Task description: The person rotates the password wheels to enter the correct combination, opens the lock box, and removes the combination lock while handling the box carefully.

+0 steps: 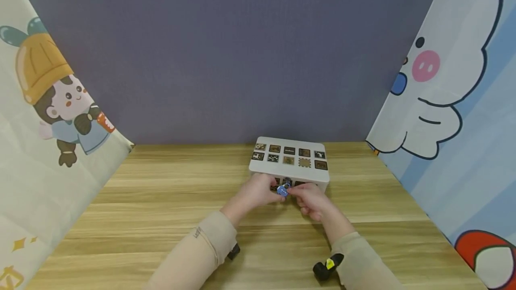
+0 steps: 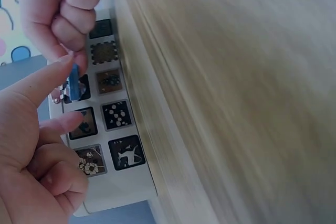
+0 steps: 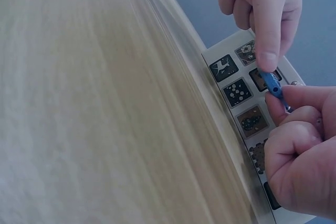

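Observation:
A small blue padlock (image 1: 282,190) with a metal shackle is at the clasp on the near side of a white box (image 1: 290,173). My right hand (image 1: 312,199) pinches the padlock between thumb and index finger, its other fingers curled. From the other side, the straight thumb of my left hand (image 1: 258,190) touches the padlock's lower end. The left index finger points at the box front, apart from the thumb, in the left wrist view. Dark picture tiles cover the box's lid and front. Fingers partly hide the clasp.
The box stands on a wood-grain table (image 1: 169,200), close to the grey back panel (image 1: 225,57). Cartoon-printed sheets (image 1: 24,115) flank both sides. Black wrist straps with small devices (image 1: 322,271) sit at the cuffs.

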`<action>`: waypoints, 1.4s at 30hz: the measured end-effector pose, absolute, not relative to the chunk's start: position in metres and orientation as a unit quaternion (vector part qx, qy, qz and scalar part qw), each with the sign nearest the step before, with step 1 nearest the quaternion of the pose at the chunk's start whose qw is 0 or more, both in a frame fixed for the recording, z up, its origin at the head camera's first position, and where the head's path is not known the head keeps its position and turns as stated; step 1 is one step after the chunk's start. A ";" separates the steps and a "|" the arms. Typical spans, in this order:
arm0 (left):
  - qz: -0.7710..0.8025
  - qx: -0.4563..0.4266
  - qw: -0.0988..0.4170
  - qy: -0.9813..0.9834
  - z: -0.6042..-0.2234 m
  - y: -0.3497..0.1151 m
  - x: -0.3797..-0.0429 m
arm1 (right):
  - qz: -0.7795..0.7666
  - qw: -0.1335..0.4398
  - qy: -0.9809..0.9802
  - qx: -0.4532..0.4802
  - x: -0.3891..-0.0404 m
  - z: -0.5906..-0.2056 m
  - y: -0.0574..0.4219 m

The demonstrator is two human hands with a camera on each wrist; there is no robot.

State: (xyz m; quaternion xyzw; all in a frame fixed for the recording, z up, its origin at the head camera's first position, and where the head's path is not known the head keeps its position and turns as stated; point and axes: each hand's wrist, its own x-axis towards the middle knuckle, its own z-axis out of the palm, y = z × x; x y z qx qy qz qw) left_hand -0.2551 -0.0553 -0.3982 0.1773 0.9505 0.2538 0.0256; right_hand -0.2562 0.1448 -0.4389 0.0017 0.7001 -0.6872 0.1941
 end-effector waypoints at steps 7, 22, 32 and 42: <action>0.192 0.212 0.001 0.958 -0.393 -0.058 -0.252 | -0.685 0.193 0.702 0.000 -0.255 -0.440 0.145; 0.119 0.248 -0.030 0.961 -0.396 -0.059 -0.257 | -0.690 0.197 0.696 0.006 -0.253 -0.437 0.143; 0.100 0.240 -0.012 0.965 -0.395 -0.055 -0.255 | -0.690 0.198 0.696 0.007 -0.254 -0.438 0.144; 0.110 0.235 -0.011 0.966 -0.396 -0.050 -0.256 | -0.694 0.197 0.693 0.003 -0.255 -0.441 0.145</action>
